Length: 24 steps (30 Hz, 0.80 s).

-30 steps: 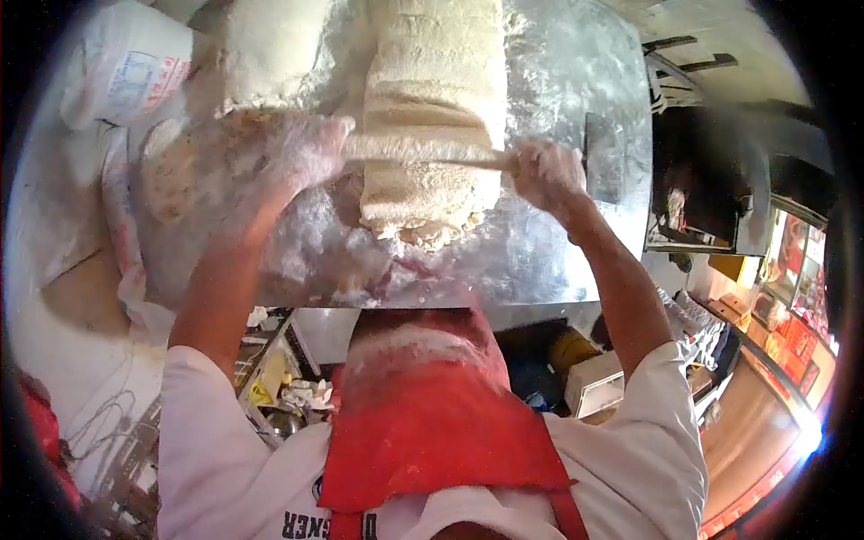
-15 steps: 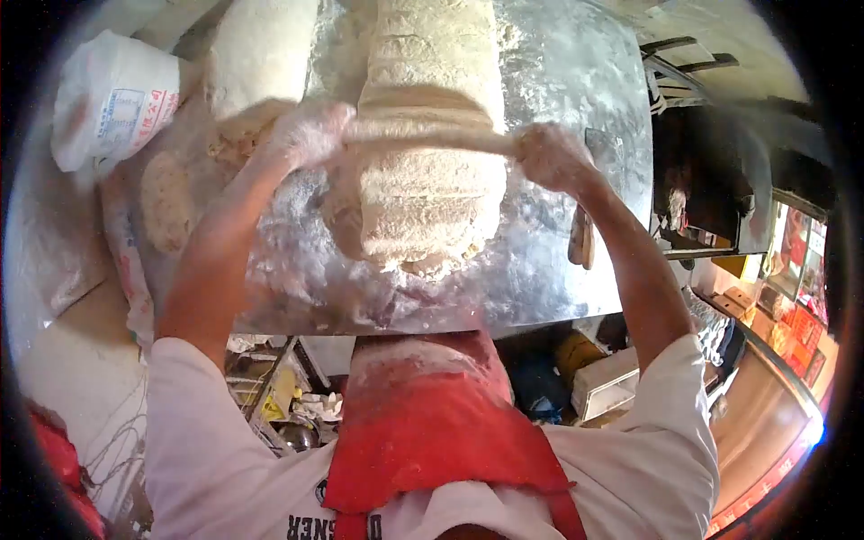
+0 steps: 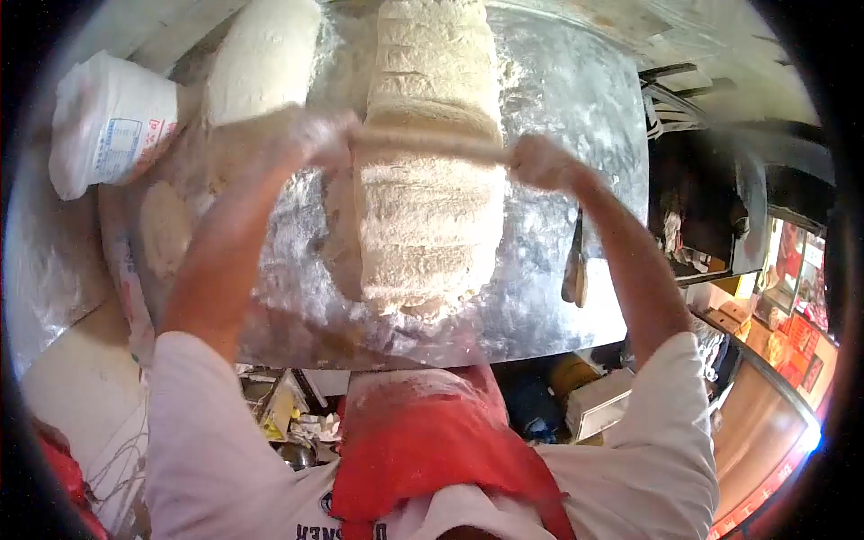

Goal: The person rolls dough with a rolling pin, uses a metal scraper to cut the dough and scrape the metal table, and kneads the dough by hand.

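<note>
A long floured slab of dough [image 3: 429,225] lies on the metal tabletop [image 3: 576,108], running away from me, with crosswise ridges along its top. Across it goes a rolling pin [image 3: 432,144], slightly blurred. My left hand [image 3: 322,142] is closed round the pin's left end, smeared by motion. On the pin's right end my right hand [image 3: 544,164] is wrapped in a fist. Both hands are dusted with flour. To the left sits a second piece of dough [image 3: 261,67], partly behind my left forearm, and a smaller lump [image 3: 165,229] lies nearer.
A white plastic tub [image 3: 112,126] stands at the table's left edge. Right of the dough lies a tool with a wooden handle [image 3: 574,270], partly hidden by my right arm. Under the table's front edge are a white box [image 3: 601,405] and cluttered shelves. A dark recess borders the right side.
The rolling pin and both hands have moved a little farther up along the dough. The whole view has shifted slightly, with the table's front edge lower now.
</note>
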Each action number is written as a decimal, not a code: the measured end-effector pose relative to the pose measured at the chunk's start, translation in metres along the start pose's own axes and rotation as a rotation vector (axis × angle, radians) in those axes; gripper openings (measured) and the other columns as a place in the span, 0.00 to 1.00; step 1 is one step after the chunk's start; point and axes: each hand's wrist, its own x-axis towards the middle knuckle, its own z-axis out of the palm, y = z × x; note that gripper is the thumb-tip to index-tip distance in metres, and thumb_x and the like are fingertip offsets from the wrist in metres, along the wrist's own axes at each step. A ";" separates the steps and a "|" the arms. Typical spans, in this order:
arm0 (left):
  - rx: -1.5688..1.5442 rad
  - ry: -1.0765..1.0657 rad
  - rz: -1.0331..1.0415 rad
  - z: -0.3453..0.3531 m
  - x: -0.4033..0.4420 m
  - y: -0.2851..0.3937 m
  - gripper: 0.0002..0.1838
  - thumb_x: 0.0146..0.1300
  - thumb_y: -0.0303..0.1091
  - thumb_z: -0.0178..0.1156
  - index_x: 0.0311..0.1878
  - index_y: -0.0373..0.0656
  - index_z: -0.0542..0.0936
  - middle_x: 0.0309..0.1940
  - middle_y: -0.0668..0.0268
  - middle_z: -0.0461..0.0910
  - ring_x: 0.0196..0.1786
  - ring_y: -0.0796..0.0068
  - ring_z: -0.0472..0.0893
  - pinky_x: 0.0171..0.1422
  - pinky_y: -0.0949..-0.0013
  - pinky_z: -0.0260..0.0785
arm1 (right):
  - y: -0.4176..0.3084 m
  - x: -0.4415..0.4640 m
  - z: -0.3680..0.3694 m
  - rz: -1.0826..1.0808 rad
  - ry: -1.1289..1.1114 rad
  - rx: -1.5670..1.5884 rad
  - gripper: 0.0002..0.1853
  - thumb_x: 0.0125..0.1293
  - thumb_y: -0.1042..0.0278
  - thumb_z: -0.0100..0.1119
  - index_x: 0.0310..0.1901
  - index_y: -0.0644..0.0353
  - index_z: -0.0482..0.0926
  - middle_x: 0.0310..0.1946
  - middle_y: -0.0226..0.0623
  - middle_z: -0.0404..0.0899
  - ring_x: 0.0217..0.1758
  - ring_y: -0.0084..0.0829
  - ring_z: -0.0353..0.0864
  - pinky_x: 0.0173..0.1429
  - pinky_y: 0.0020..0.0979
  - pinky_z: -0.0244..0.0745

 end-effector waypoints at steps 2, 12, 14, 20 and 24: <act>0.074 -0.002 -0.017 0.003 0.019 -0.011 0.13 0.62 0.35 0.58 0.49 0.48 0.81 0.36 0.46 0.83 0.40 0.51 0.84 0.48 0.53 0.76 | 0.018 0.019 0.011 -0.016 0.513 -0.045 0.20 0.60 0.51 0.65 0.46 0.58 0.78 0.45 0.46 0.81 0.30 0.41 0.83 0.32 0.47 0.78; 0.115 -0.165 -0.028 0.023 0.037 -0.018 0.14 0.65 0.42 0.58 0.46 0.42 0.79 0.38 0.54 0.82 0.40 0.56 0.80 0.49 0.55 0.74 | 0.019 0.049 0.005 0.019 0.247 0.066 0.20 0.65 0.48 0.61 0.51 0.52 0.80 0.42 0.45 0.83 0.42 0.39 0.82 0.49 0.40 0.79; 0.080 -0.436 -0.050 -0.009 0.043 -0.015 0.19 0.60 0.47 0.62 0.47 0.44 0.80 0.36 0.57 0.83 0.39 0.61 0.79 0.48 0.56 0.74 | 0.031 0.060 -0.029 -0.087 -0.105 0.234 0.16 0.67 0.52 0.59 0.42 0.57 0.83 0.36 0.42 0.84 0.30 0.40 0.82 0.40 0.42 0.81; -0.108 0.073 0.024 0.024 0.063 -0.037 0.16 0.57 0.40 0.62 0.47 0.47 0.80 0.36 0.58 0.83 0.41 0.60 0.82 0.49 0.53 0.73 | 0.023 0.076 0.013 0.133 0.509 -0.102 0.18 0.69 0.50 0.55 0.55 0.47 0.77 0.48 0.36 0.82 0.41 0.36 0.86 0.56 0.48 0.77; 0.216 0.315 0.038 0.042 0.081 -0.033 0.15 0.51 0.33 0.60 0.45 0.49 0.79 0.37 0.56 0.82 0.42 0.52 0.82 0.51 0.50 0.72 | 0.039 0.100 0.028 0.141 0.609 0.019 0.19 0.70 0.52 0.52 0.60 0.43 0.73 0.53 0.35 0.80 0.45 0.40 0.85 0.56 0.50 0.77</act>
